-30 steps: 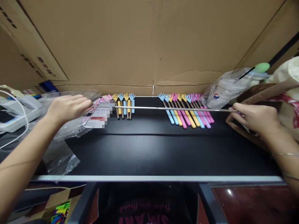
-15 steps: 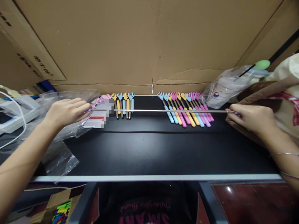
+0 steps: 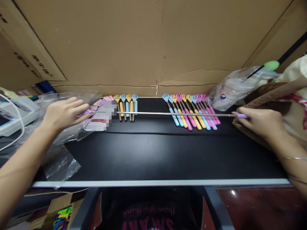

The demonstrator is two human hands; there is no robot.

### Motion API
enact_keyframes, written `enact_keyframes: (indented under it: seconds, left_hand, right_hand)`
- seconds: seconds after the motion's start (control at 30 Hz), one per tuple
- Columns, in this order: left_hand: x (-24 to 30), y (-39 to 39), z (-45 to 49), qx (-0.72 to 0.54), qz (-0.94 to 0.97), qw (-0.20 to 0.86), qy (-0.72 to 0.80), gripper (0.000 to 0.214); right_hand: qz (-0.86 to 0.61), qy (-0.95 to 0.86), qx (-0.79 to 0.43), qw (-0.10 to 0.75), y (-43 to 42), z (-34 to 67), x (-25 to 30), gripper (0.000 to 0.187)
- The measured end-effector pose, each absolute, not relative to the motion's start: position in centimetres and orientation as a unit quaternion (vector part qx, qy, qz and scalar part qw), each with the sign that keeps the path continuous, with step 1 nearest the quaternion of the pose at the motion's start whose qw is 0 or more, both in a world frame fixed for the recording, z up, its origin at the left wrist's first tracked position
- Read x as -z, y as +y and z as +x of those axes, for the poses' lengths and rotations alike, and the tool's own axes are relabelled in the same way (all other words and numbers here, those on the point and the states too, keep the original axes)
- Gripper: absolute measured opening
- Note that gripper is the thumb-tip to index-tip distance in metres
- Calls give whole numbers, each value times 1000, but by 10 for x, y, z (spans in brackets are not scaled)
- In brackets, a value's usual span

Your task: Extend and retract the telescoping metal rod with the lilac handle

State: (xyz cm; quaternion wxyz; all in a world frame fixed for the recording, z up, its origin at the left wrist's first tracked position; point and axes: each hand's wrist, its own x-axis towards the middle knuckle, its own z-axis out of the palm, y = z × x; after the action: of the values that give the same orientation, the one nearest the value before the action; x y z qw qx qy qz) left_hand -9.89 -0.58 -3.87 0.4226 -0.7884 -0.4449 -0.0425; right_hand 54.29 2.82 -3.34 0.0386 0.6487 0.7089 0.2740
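Note:
A long telescopic back scratcher [image 3: 168, 113] with a thin metal rod stretches level across the black table [image 3: 153, 153]. My left hand [image 3: 63, 112] pinches its purple claw end at the left. Far to the right, my right hand [image 3: 260, 122] is closed round its purple handle. Behind the rod lie two rows of collapsed scratchers: a short row [image 3: 127, 107] of yellow and blue ones and a longer row [image 3: 192, 111] in blue, yellow, pink and purple.
A phone [image 3: 100, 118] lies on the table near my left hand. Clear plastic bags [image 3: 62, 159] spread over the left edge. A plastic bag with a cup [image 3: 230, 89] sits at the back right. A cardboard wall [image 3: 153, 44] closes the back.
My hands have drawn slightly farther apart. The purple claw end and purple handle now show beyond my fingers, and the rod looks a little longer.

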Motion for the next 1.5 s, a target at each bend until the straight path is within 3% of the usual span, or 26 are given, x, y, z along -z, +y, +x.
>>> enact_keyframes:
  seconds: [0.17, 0.4, 0.6, 1.03, 1.5]
  left_hand:
    - [38, -8, -96, 83, -798, 368, -469, 28]
    - [34, -13, -93, 55, -772, 443, -452, 29]
    - [24, -12, -67, 60, -792, 443, -416, 29]
    - [25, -13, 78, 116, -862, 369, -328, 36]
    - [35, -22, 113, 182, -867, 322, -333, 33]
  right_hand:
    - [652, 710, -265, 30, 26, 541, 31, 23]
    - [672, 688, -275, 11, 25, 538, 28, 30]
    - [666, 689, -286, -19, 26, 532, 30, 33]
    - [529, 808, -253, -61, -5, 403, 37, 27]
    - [503, 833, -227, -41, -19, 356, 28, 31]
